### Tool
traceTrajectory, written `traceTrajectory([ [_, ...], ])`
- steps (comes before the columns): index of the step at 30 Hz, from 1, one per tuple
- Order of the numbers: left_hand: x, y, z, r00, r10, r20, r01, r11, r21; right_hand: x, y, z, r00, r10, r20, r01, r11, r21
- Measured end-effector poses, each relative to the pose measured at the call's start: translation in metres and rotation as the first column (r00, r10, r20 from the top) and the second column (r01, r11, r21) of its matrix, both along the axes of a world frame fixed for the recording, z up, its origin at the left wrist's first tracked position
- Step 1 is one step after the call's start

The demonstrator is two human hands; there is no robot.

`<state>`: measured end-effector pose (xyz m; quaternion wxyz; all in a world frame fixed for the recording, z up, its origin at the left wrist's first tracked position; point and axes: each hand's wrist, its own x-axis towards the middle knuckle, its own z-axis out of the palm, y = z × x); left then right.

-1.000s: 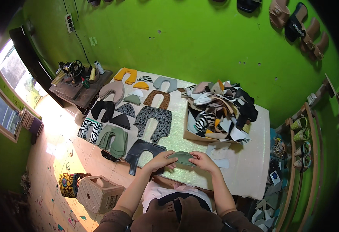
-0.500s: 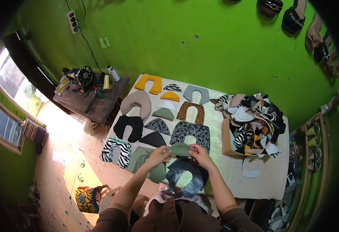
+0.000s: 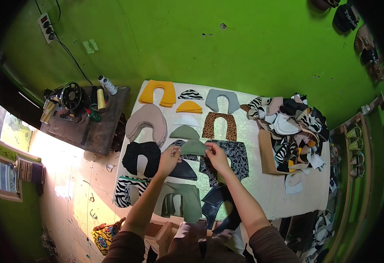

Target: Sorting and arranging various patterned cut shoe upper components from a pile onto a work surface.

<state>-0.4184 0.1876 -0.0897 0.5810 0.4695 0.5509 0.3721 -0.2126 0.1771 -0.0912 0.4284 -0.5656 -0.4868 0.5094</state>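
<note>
Between my two hands is an olive-green half-moon cut piece (image 3: 193, 148). My left hand (image 3: 170, 160) pinches its left corner, and the fingers of my right hand (image 3: 217, 156) grip the right one. The piece hangs over a black-and-grey patterned half-moon (image 3: 177, 143), partly hiding it. Just beyond lies another green half-moon (image 3: 185, 132). A patterned U-shaped piece (image 3: 238, 160) is under and beside my right hand. Left of my left hand rests a black U-shaped stack (image 3: 130, 158). Nearer me are green U-shaped pieces (image 3: 189, 197) and a glossy black one (image 3: 211, 206).
Yellow (image 3: 151, 94), beige (image 3: 135, 125), grey (image 3: 214, 98) and leopard-print U-shapes (image 3: 207, 125) cover the pale table (image 3: 266, 193). A cardboard box (image 3: 267, 153) overflows with scraps at right. A sewing machine (image 3: 71, 97) stands on a dark table at left. Sandals (image 3: 355, 144) hang on a rack.
Both hands have moved away from me over the table, carrying the green half-moon toward the other half-moons. The view has shifted somewhat.
</note>
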Motion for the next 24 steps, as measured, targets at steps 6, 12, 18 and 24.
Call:
traceTrajectory([
  [6, -0.012, 0.047, 0.007, 0.967, 0.029, -0.252, 0.014, 0.986, 0.166, -0.022, 0.044, 0.004, 0.986, -0.098, 0.135, 0.085, 0.992, 0.097],
  [12, -0.016, 0.069, 0.007, 0.894, 0.051, -0.446, 0.085, 0.956, 0.280, -0.032, 0.065, 0.006, 0.961, -0.112, 0.253, 0.073, 0.984, 0.160],
  [18, -0.014, 0.071, -0.003, 0.861, 0.093, -0.500, 0.096, 0.935, 0.340, -0.034, 0.069, -0.002, 0.960, -0.080, 0.270, 0.031, 0.983, 0.181],
  [24, -0.013, 0.061, 0.009, 0.726, 0.196, -0.659, 0.205, 0.853, 0.480, -0.033, 0.058, 0.014, 0.911, -0.041, 0.411, -0.039, 0.982, 0.183],
])
